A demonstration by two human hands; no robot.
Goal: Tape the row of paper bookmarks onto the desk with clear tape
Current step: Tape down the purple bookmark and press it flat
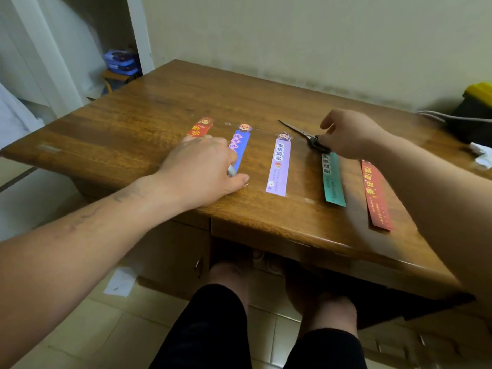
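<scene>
Five bookmarks [278, 166] lined up on the surface [159, 107]; my left grip [202, 166] clutches the tape roll [231, 170] beside the blue bookmark [241, 147], right grip [348, 134] grasping the scissors [298, 131].

Bench [173, 97]: bare wood behind the lilac bookmark [279, 166], open up to the wall [292, 35]. Left of it: left hand [202, 166] lying across red bookmark [201, 127] and blue bookmark [241, 147]. Right of it: scissors [300, 133] gripped by right hand [348, 135], green bookmark [332, 179] just below.

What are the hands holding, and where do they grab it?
The right hand grips the scissors by their black handles. The left hand covers a small shiny thing; whether it holds that cannot be told.
</scene>
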